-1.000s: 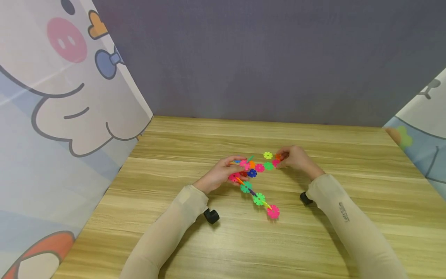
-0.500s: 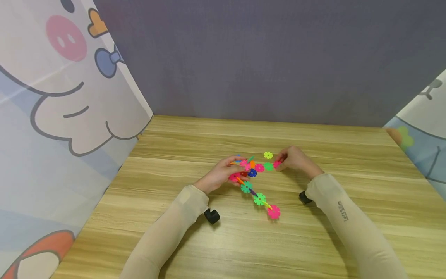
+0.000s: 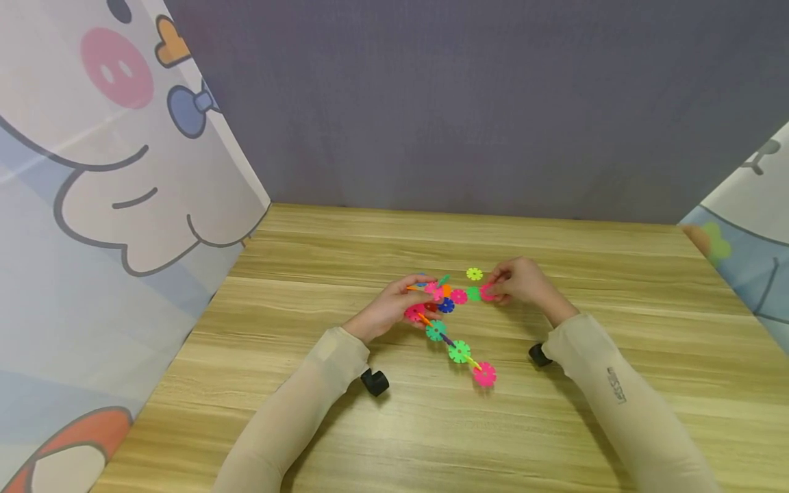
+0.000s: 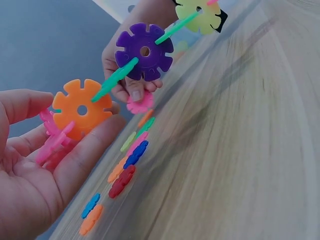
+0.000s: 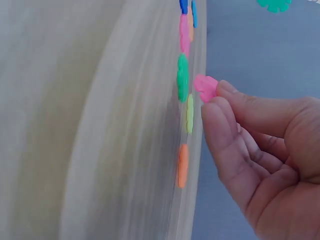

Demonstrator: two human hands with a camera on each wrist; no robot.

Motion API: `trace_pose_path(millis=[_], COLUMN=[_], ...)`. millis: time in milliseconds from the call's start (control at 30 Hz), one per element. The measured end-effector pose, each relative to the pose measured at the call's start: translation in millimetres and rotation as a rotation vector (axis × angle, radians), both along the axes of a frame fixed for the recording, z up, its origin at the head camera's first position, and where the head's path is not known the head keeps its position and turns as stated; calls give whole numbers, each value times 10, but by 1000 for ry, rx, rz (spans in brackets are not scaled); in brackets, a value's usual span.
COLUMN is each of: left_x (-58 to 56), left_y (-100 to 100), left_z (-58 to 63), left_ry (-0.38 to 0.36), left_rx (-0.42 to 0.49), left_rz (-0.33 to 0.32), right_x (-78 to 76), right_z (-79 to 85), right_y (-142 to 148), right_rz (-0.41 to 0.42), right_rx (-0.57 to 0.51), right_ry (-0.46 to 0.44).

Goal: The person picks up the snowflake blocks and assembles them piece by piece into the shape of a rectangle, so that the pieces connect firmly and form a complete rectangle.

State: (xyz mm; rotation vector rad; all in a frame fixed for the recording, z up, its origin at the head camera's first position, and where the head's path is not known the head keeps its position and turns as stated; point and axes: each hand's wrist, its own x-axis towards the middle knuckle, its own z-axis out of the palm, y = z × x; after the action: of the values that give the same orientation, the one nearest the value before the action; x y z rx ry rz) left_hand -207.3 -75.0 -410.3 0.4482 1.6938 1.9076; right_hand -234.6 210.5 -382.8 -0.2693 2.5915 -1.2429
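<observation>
A chain of slotted plastic snowflake discs, with an orange disc point(image 4: 64, 102) and a purple disc point(image 4: 134, 51) among them, extends from my left hand point(image 3: 388, 309). The fingers and thumb of that hand grip its near end, around the orange disc and some pink discs point(image 4: 57, 142). The far end, a pink disc point(image 3: 485, 374), points towards the front right. My right hand point(image 3: 522, 281) pinches a single pink disc point(image 5: 204, 86) between thumb and forefinger, held just above the tabletop. A loose green disc point(image 5: 182, 80) lies beside it, partly overlapped in the head view.
Several loose discs lie on the wooden table point(image 3: 616, 274) between the hands, including a yellow disc point(image 3: 474, 274), a dark blue disc point(image 3: 446, 305) and an orange disc point(image 5: 182, 165). A grey panel point(image 3: 468, 109) stands behind, with cartoon-printed sheets point(image 3: 172, 178) at the sides.
My right hand has closed on the pink disc and picked it up, shifting it slightly left over the green one. The left hand and its chain have stayed almost still.
</observation>
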Motion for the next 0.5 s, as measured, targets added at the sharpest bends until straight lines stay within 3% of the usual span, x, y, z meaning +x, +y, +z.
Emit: trace_pose_path(millis=[500], left_x=[-14], left_y=[13], left_z=[1], left_ry=[16], left_rx=[-10], left_rz=[3], right_x=[96], right_z=[15], right_y=[-91], right_rz=[-84], right_rx=[-174], right_ry=[-25])
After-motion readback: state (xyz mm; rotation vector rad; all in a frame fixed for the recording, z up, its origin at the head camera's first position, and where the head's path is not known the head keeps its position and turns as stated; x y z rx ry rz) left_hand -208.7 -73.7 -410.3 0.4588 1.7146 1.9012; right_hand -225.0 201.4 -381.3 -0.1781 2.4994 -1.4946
